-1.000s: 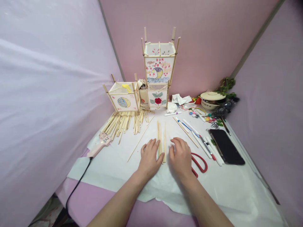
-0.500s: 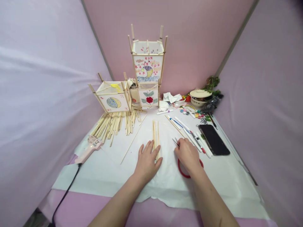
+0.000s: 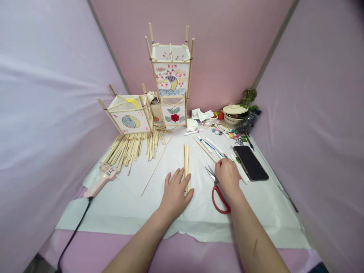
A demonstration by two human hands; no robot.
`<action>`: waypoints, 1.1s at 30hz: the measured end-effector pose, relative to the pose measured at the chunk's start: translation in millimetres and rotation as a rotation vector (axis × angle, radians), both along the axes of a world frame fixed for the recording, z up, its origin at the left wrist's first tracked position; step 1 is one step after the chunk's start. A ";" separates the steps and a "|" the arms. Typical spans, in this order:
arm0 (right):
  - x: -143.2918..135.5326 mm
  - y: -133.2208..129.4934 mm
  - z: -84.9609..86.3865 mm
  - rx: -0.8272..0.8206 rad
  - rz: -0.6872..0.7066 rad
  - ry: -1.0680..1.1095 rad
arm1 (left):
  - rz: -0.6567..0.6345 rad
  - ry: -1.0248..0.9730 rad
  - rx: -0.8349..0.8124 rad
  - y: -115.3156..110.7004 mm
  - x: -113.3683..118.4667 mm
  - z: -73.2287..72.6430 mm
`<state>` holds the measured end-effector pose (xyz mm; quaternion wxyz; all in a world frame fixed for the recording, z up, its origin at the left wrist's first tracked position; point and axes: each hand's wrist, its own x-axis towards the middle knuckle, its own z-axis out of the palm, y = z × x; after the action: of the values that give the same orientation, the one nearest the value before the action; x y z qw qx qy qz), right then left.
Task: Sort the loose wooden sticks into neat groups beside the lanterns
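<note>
My left hand (image 3: 176, 189) lies with fingers spread over a small row of thin wooden sticks (image 3: 186, 155), which stand side by side on the white sheet and pass under the fingers. Fingers curled down, my right hand (image 3: 228, 176) is at the near end of a single wooden stick (image 3: 203, 148), among several pens (image 3: 214, 145). What its fingertips hold is hidden. Beside that hand, red-handled scissors (image 3: 217, 193) rest on the sheet with blades parted, the hand and wrist covering part of them.
Painted paper lanterns (image 3: 172, 77) on stick frames stand at the back, another lantern (image 3: 129, 120) at left. Near it lie loose sticks (image 3: 125, 149) and a pink corded tool (image 3: 99, 182). A phone (image 3: 250, 163), a lidded bowl (image 3: 234, 115) and small coloured pieces (image 3: 217, 131) are at right.
My right hand has moved off the scissors, forward to the stick and pens. The row of sticks under my left hand now sits closer together. The whole view has shifted slightly.
</note>
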<state>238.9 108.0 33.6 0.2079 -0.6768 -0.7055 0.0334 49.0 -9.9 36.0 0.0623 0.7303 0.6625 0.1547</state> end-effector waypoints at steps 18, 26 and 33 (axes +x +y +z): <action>-21.6 -61.7 56.0 -0.342 0.318 -0.051 | 0.233 -0.045 0.207 4.3 -36.9 15.7; 8.9 -59.7 35.9 -0.375 0.332 -0.245 | 0.515 0.114 0.000 10.3 -91.1 13.5; 17.9 -41.6 17.9 -0.223 0.199 -0.257 | 0.269 -0.145 0.040 17.8 -45.2 2.7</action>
<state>256.8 66.4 51.5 0.0354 -0.6211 -0.7817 0.0448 3.8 7.9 38.7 0.0741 0.6231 0.7448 0.2271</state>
